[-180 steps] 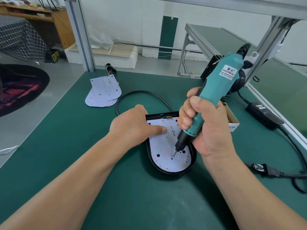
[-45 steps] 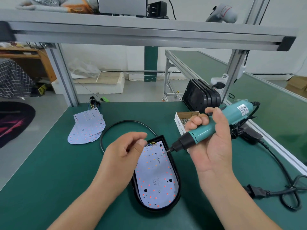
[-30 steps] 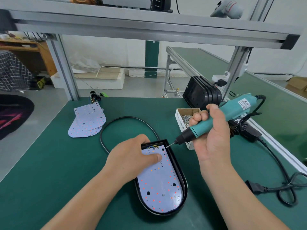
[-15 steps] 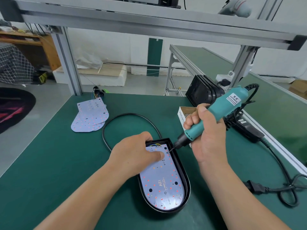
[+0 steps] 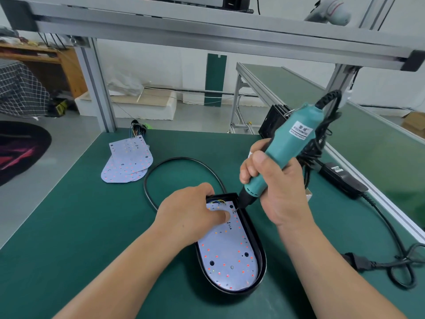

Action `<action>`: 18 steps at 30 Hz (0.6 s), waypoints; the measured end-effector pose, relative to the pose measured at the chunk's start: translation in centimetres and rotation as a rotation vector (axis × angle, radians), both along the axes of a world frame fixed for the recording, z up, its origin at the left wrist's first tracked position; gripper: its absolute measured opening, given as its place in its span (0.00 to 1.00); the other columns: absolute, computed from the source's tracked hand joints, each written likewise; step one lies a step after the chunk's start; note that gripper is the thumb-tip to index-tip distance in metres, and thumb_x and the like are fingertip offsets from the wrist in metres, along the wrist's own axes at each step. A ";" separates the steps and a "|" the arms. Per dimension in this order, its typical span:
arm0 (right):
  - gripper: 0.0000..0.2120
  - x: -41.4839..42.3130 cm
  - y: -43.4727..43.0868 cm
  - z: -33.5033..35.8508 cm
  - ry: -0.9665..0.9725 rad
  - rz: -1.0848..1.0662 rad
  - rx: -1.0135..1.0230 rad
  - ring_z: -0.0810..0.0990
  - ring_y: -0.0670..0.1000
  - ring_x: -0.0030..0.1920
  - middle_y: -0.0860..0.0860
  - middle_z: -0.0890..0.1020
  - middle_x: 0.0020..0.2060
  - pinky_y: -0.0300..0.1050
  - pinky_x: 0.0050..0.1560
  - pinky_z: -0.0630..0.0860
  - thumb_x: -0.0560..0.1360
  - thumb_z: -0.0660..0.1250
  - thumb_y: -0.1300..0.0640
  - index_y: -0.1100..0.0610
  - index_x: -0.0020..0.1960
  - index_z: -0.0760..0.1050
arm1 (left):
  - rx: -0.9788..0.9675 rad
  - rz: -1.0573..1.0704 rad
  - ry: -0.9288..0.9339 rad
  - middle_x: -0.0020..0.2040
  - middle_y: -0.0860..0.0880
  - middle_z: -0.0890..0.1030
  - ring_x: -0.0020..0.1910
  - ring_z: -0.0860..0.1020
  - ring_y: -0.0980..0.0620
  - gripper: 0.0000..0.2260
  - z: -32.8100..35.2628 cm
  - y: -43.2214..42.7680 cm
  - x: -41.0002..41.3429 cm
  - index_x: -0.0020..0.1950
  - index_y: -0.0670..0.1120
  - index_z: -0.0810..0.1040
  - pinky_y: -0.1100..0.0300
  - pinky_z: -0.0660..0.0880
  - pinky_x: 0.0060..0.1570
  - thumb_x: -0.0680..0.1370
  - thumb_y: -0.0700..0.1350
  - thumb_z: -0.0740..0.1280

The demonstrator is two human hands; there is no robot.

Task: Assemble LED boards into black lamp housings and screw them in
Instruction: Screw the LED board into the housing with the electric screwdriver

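A black lamp housing lies on the green table with a white LED board seated inside it. My left hand rests on the board's far end, a finger pressing it down. My right hand grips a teal electric screwdriver, tilted, its bit tip touching the board near the far right corner of the housing. A black cable loops out from the housing's far end.
Loose LED boards with wire bundles lie stacked at the far left of the table. Spare black housings stand behind the screwdriver. A power adapter and plug cable lie along the right edge, beside an aluminium frame post.
The screwdriver has tipped more upright and its bit has come down onto the board's far right corner. My left hand stays pressing the board's far end.
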State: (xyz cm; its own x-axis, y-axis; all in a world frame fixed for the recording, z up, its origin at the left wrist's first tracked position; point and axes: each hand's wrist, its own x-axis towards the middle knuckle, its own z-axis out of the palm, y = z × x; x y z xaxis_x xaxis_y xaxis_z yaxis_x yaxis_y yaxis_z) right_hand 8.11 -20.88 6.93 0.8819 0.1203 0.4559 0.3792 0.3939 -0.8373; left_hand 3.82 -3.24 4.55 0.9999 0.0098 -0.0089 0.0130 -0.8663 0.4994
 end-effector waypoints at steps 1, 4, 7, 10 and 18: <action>0.02 -0.1 0.1 0.0 -0.012 0.017 -0.012 0.73 0.55 0.32 0.52 0.72 0.33 0.48 0.38 0.72 0.76 0.70 0.57 0.52 0.46 0.77 | -0.001 -0.002 0.000 0.40 0.53 0.80 0.42 0.79 0.52 0.18 0.0 0.0 0.0 0.48 0.54 0.73 0.55 0.71 0.38 0.72 0.66 0.71; 0.05 -0.1 0.5 0.0 -0.042 0.047 -0.051 0.71 0.56 0.32 0.50 0.70 0.32 0.48 0.36 0.71 0.77 0.69 0.58 0.53 0.43 0.74 | 0.002 -0.008 -0.002 0.41 0.52 0.80 0.42 0.79 0.51 0.18 0.0 -0.1 0.1 0.48 0.54 0.73 0.54 0.74 0.40 0.72 0.65 0.71; 0.09 -0.1 0.8 0.0 -0.050 0.072 -0.081 0.70 0.56 0.31 0.49 0.70 0.31 0.47 0.36 0.71 0.77 0.67 0.61 0.53 0.40 0.72 | 0.004 -0.010 0.004 0.40 0.52 0.80 0.42 0.79 0.51 0.18 -0.1 0.0 0.2 0.48 0.54 0.73 0.53 0.74 0.39 0.72 0.66 0.72; 0.10 0.0 0.7 -0.1 -0.075 0.106 -0.118 0.71 0.55 0.31 0.49 0.70 0.30 0.46 0.37 0.72 0.77 0.67 0.61 0.51 0.39 0.74 | 0.016 -0.009 0.004 0.38 0.52 0.79 0.39 0.78 0.52 0.19 -0.1 -0.1 0.2 0.47 0.54 0.72 0.55 0.69 0.35 0.72 0.66 0.72; 0.07 -0.1 -0.7 -0.4 -0.030 0.107 -0.039 0.76 0.57 0.36 0.53 0.74 0.33 0.51 0.46 0.75 0.74 0.70 0.60 0.55 0.52 0.80 | 0.000 -0.004 0.011 0.38 0.53 0.79 0.38 0.78 0.53 0.19 0.1 0.0 0.3 0.47 0.54 0.73 0.55 0.70 0.36 0.71 0.66 0.72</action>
